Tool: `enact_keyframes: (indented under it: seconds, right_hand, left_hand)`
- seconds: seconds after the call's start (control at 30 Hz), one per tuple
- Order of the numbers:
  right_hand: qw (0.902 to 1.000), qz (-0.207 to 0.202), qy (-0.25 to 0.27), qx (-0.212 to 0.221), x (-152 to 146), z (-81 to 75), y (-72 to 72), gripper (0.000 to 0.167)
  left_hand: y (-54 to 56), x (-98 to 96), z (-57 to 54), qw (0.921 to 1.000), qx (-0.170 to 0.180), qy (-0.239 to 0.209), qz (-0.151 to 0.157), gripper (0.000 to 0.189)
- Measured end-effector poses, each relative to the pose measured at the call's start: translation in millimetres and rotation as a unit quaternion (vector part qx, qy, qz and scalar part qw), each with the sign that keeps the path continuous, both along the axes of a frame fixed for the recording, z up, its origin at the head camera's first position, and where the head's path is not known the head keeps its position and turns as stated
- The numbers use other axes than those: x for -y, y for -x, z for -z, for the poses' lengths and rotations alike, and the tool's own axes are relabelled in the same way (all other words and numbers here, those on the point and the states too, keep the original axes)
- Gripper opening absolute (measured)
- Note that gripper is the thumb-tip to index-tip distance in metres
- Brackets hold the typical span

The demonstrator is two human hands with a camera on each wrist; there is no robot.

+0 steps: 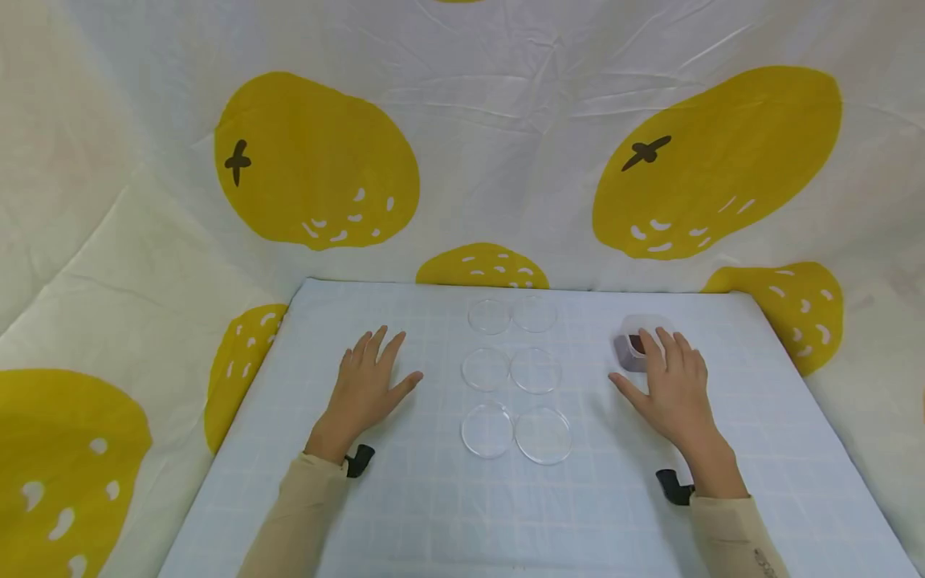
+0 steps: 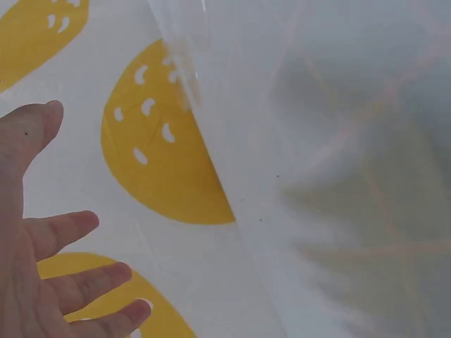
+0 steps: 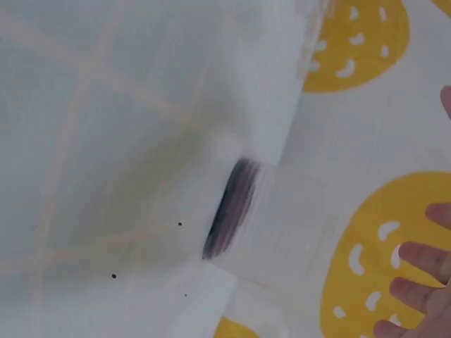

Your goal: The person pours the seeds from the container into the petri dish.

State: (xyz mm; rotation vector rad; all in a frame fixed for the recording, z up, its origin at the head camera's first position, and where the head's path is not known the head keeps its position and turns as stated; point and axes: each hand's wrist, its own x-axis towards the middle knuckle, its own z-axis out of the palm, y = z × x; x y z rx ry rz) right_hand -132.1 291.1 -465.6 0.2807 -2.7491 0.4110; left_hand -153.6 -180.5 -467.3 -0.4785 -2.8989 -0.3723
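Observation:
Several clear round dishes, like petri dish halves (image 1: 543,435), lie on the table in two columns, paired in three rows. To their left my left hand (image 1: 368,389) is held over the table with its fingers spread, holding nothing; the left wrist view shows its outstretched fingers too. On the other side, my right hand (image 1: 675,393) also has its fingers extended. It is nearest to a small translucent plastic box (image 1: 630,356), whose far part its fingers partly cover in the head view. Dark, purplish-brown contents (image 3: 232,211) show in the box's lower part in the right wrist view.
A pale tablecloth (image 1: 433,514) with faint grid lines covers the table. White fabric with yellow fruit prints (image 1: 499,177) hangs behind the far edge and along both sides. A small black wrist device (image 1: 675,487) is on each arm.

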Motion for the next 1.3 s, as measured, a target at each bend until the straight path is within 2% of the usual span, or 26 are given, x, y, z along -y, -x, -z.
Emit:
enact_keyframes:
  seconds: [0.07,0.17,0.3,0.37,0.43,0.57,0.77,0.93,1.1,1.3]
  right_hand:
    - [1.0000,0.000,0.002,-0.006,-4,0.1,4.6,0.087]
    - [0.9996,-0.009,0.012,-0.026,-10,2.1,12.4,0.088]
    - [0.9959,-0.035,0.033,-0.077,-21,7.8,25.3,0.087]
    - [0.9947,-0.040,0.050,-0.081,-26,9.3,30.8,0.088]
    - [0.9953,-0.033,0.069,-0.060,-30,8.9,35.2,0.090]
    - [0.9953,-0.002,0.096,0.012,-38,7.1,42.0,0.100]
    - [0.9873,0.009,0.142,0.070,-55,15.4,55.0,0.114]
    - [0.9689,0.020,0.210,0.130,-65,17.4,59.7,0.121]
    - [0.9461,0.020,0.269,0.180,-71,19.0,61.1,0.123]
    - [0.9287,0.022,0.284,0.238,-75,20.2,66.6,0.127]
  left_hand:
    - [6.7,-1.2,-2.1,0.9998,0.004,-0.017,0.011,0.077]
    - [16.3,-4.0,-4.5,0.9986,0.029,-0.039,0.021,0.078]
    - [30.9,-10.6,-5.6,0.9967,0.060,-0.048,0.027,0.080]
    - [39.4,-15.0,-5.4,0.9956,0.069,-0.054,0.032,0.080]
    - [48.8,-19.9,-5.1,0.9945,0.073,-0.064,0.039,0.079]
    - [69.3,-32.7,-5.2,0.9907,0.081,-0.092,0.061,0.077]
    - [100.9,-55.5,-4.1,0.9868,0.107,-0.094,0.077,0.081]
    - [125.2,-72.4,2.6,0.9818,0.144,-0.097,0.077,0.086]
    - [141.3,-83.4,9.4,0.9736,0.180,-0.107,0.090,0.086]
    - [157.8,-88.5,20.6,0.9682,0.215,-0.083,0.098,0.091]
